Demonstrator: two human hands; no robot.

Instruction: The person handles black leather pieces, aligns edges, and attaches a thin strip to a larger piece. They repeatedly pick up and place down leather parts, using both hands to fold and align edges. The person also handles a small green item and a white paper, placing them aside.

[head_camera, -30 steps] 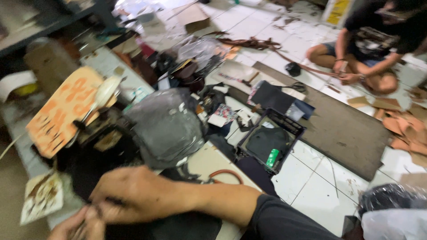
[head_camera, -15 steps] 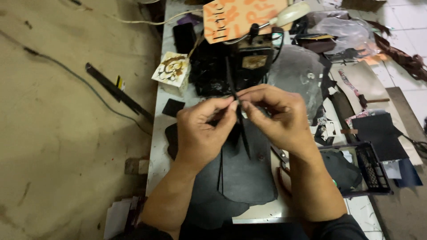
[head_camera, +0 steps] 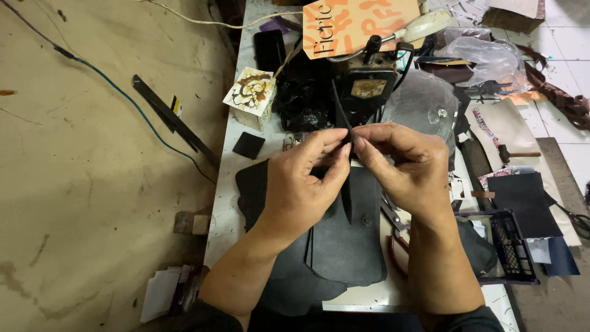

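Note:
My left hand (head_camera: 304, 184) and my right hand (head_camera: 405, 166) meet above a low white table (head_camera: 224, 209), both pinching one narrow black leather strip (head_camera: 347, 197) at its middle. The strip stands nearly upright, its top end rising in front of a black sewing machine (head_camera: 362, 86) and its lower end hanging over a pile of black leather pieces (head_camera: 344, 252). The fingertips of both hands touch each other around the strip.
A small black square (head_camera: 248, 145) and a stained white box (head_camera: 251, 92) lie left of the machine. Red-handled pliers (head_camera: 393, 230) lie under my right wrist. An orange card (head_camera: 362, 24), a clear plastic bag (head_camera: 485, 58), a black crate (head_camera: 507, 246) and a bare floor with a cable (head_camera: 123, 104) surround the table.
One second ago the view looked sideways across the room towards a seated person; it has swung down onto the table. Since half a second ago my hands hold the strip in much the same pinch.

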